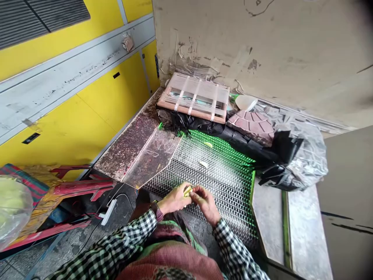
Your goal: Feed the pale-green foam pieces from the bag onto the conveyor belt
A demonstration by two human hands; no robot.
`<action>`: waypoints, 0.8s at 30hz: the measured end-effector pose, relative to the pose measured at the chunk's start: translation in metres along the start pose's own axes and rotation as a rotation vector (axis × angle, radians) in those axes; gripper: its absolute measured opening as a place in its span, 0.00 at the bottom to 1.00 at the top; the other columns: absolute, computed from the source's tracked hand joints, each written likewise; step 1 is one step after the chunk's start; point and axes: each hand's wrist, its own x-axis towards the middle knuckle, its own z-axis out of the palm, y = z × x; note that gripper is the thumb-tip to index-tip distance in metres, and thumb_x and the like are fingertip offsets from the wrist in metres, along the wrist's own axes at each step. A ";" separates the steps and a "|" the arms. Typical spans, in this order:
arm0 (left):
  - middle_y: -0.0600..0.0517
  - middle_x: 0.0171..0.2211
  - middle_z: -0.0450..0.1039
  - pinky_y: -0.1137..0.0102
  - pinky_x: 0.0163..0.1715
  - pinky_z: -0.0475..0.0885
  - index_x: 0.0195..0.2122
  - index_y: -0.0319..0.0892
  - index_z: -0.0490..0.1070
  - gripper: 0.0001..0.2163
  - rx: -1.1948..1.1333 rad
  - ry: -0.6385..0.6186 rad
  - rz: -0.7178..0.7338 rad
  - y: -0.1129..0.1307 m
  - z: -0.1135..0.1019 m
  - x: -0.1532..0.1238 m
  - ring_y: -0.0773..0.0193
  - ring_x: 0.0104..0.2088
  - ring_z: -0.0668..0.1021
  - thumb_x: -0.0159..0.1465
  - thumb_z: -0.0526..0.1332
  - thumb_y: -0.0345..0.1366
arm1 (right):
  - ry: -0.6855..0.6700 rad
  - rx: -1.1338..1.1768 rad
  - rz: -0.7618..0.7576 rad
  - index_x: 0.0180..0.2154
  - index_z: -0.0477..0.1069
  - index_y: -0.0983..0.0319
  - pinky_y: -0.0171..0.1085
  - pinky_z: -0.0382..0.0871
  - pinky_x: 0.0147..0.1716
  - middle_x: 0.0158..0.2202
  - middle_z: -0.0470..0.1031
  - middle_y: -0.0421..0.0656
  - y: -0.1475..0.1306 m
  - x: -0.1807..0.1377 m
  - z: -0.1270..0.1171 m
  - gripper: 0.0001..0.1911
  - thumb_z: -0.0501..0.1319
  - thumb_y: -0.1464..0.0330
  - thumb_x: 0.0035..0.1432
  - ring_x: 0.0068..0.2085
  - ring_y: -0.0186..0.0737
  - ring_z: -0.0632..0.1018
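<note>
My left hand is closed round small yellow pieces that poke out between thumb and fingers. Right beside it, my right hand is pinched, its fingertips meeting those of the left; what sits between them is hidden. Both hands are above the near edge of a metal mesh, which glows green and white from light below. Two pale yellow-green curved slices lie apart on the mesh: a farther slice and a nearer slice.
Behind the mesh, a wrapped wooden frame rests on black plastic beside a pinkish fan-shaped piece and clear plastic. Worn boards flank the mesh. At left are a red rack and a bag of yellow-green contents.
</note>
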 end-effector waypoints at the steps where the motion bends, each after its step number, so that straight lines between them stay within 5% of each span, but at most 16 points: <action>1: 0.54 0.29 0.74 0.74 0.18 0.60 0.52 0.41 0.69 0.19 -0.038 0.005 -0.013 -0.002 -0.001 0.001 0.71 0.19 0.67 0.62 0.62 0.42 | 0.046 0.049 0.029 0.35 0.72 0.60 0.34 0.66 0.27 0.30 0.74 0.39 0.000 0.000 -0.001 0.18 0.66 0.51 0.59 0.28 0.36 0.72; 4: 0.51 0.28 0.75 0.75 0.17 0.59 0.43 0.38 0.73 0.20 -0.087 0.046 -0.008 -0.011 -0.005 0.005 0.72 0.17 0.66 0.66 0.58 0.53 | 0.155 0.158 0.151 0.34 0.71 0.60 0.33 0.64 0.22 0.28 0.73 0.38 0.000 0.002 -0.002 0.20 0.69 0.51 0.56 0.25 0.35 0.71; 9: 0.51 0.26 0.76 0.75 0.17 0.57 0.36 0.39 0.72 0.18 -0.144 0.206 -0.047 -0.024 -0.009 0.010 0.72 0.17 0.65 0.65 0.59 0.52 | 0.173 0.132 0.229 0.33 0.70 0.60 0.33 0.60 0.19 0.28 0.76 0.40 0.004 0.010 -0.004 0.22 0.68 0.49 0.52 0.22 0.34 0.70; 15: 0.53 0.24 0.76 0.74 0.21 0.57 0.31 0.41 0.71 0.15 0.123 0.306 0.021 -0.017 -0.011 0.004 0.69 0.19 0.67 0.67 0.56 0.47 | 0.371 -0.534 -0.082 0.44 0.73 0.61 0.34 0.53 0.19 0.23 0.71 0.37 -0.006 0.008 -0.011 0.27 0.57 0.44 0.62 0.20 0.35 0.63; 18: 0.53 0.24 0.75 0.73 0.24 0.60 0.29 0.41 0.71 0.16 0.199 0.253 0.125 -0.011 -0.008 -0.001 0.69 0.21 0.69 0.68 0.56 0.46 | 0.164 -0.497 -0.120 0.46 0.73 0.59 0.35 0.61 0.24 0.28 0.75 0.40 -0.013 0.002 -0.007 0.21 0.56 0.49 0.67 0.25 0.38 0.71; 20: 0.53 0.24 0.75 0.74 0.24 0.60 0.30 0.41 0.73 0.17 0.140 0.219 0.124 -0.010 -0.006 -0.003 0.69 0.21 0.68 0.68 0.57 0.48 | 0.137 -0.499 -0.147 0.41 0.72 0.59 0.36 0.64 0.27 0.31 0.76 0.42 -0.009 0.000 -0.005 0.18 0.55 0.52 0.69 0.28 0.39 0.73; 24: 0.53 0.27 0.74 0.76 0.17 0.56 0.38 0.40 0.73 0.18 -0.358 0.233 -0.075 -0.012 -0.007 0.000 0.72 0.19 0.67 0.64 0.62 0.52 | 0.442 -0.840 -0.344 0.38 0.72 0.60 0.38 0.64 0.30 0.35 0.76 0.46 0.022 0.000 -0.012 0.16 0.51 0.60 0.72 0.33 0.41 0.73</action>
